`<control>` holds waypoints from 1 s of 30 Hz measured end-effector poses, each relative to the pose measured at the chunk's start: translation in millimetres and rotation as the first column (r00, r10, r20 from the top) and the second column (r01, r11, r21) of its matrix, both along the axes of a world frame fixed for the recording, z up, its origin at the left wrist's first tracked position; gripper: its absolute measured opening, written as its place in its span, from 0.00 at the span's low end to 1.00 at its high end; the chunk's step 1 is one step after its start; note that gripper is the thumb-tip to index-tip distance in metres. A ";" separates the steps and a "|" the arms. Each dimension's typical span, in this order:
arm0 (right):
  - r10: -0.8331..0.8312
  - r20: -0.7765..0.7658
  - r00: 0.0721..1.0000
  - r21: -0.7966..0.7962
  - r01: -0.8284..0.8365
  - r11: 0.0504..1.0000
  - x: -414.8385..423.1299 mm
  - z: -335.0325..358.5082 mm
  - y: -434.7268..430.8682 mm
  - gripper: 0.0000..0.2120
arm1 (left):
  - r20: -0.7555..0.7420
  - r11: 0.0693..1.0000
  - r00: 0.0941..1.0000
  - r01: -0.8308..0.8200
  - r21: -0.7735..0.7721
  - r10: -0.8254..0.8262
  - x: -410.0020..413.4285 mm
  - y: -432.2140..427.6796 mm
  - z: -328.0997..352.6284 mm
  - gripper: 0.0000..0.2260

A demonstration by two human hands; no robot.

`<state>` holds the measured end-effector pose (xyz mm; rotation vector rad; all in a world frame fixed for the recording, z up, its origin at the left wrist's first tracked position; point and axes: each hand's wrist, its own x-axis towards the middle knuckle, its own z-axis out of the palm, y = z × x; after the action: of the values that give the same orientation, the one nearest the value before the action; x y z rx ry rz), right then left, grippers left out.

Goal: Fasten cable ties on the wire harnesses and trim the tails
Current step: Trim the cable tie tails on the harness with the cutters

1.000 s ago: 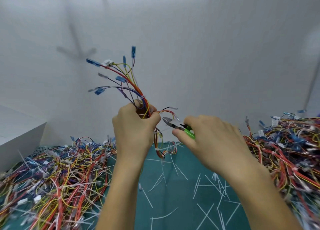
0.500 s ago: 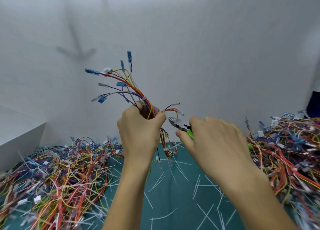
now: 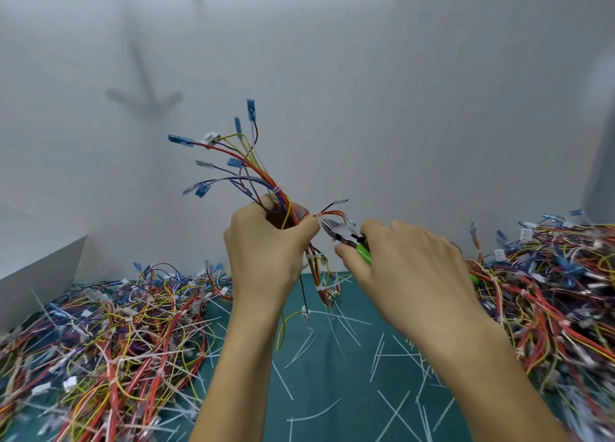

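Observation:
My left hand (image 3: 266, 252) grips a wire harness (image 3: 246, 175) upright in mid-air; its red, yellow and blue wires fan out above my fist and end in blue connectors. A white cable tie (image 3: 275, 188) circles the bundle just above my fingers. The harness's lower end (image 3: 319, 285) hangs below my hand with more white ties on it. My right hand (image 3: 409, 268) holds green-handled side cutters (image 3: 342, 233), whose metal jaws point left and sit right beside my left thumb at the bundle.
A heap of harnesses (image 3: 109, 348) covers the left of the teal mat (image 3: 332, 391), and another heap (image 3: 559, 295) fills the right. Cut white tie tails (image 3: 392, 405) litter the mat between them. A white box (image 3: 36, 268) stands at the far left, a white wall behind.
The cutter jaws have moved left and up to the bundle beside my left thumb. My left hand with the harness has drifted slightly right.

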<state>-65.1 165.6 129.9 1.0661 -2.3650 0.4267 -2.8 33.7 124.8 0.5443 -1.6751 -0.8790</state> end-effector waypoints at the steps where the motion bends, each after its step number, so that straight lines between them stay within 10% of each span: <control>1: 0.001 -0.002 1.000 -0.003 -0.001 1.000 -0.1 -0.1 -0.2 0.18 | 0.001 1.000 1.000 0.004 0.005 -0.004 -0.4 -0.2 -0.2 0.04; 30: -0.016 0.055 0.998 0.030 0.015 0.999 -5.4 4.7 10.1 0.26 | 0.103 0.955 0.994 0.055 -0.292 -0.026 2.5 -1.4 -0.2 0.05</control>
<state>-70.4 175.7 134.6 1.0615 -2.4330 0.4219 -0.3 32.3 124.6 0.3539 -1.8727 -0.6221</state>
